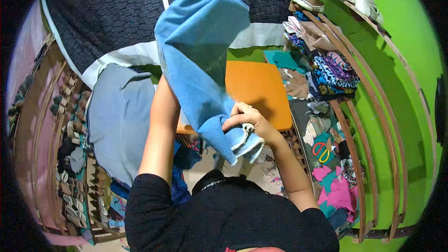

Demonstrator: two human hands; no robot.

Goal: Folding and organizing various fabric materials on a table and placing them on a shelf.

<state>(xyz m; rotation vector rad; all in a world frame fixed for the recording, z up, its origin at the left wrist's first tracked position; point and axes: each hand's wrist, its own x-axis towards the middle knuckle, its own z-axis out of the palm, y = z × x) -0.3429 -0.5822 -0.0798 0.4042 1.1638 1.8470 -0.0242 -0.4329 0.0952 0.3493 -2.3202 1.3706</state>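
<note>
From my remote seat I see a long blue denim piece (196,84) held up in the air, covering the left part of the orange desk (259,84) from my view. Its long axis slants from beyond the desk's far left side down to just in front of its near edge. The right hand (245,119) is at that lower end, the nearer one to the frayed hem (247,147), its fingers closed on the cloth just above it. The left forearm (161,116) rises left of the desk and passes behind the denim; the left hand is hidden, so I cannot tell what its fingers hold. Also left of the desk hangs a grey-blue cloth (121,116); beyond it, a dark curtain (107,23). To the desk's right are folded patterned fabrics (336,74), then, nearer me, scissors with red and yellow handles (321,152) and pink scraps (338,193), with a green wall (429,126) farther right.
</note>
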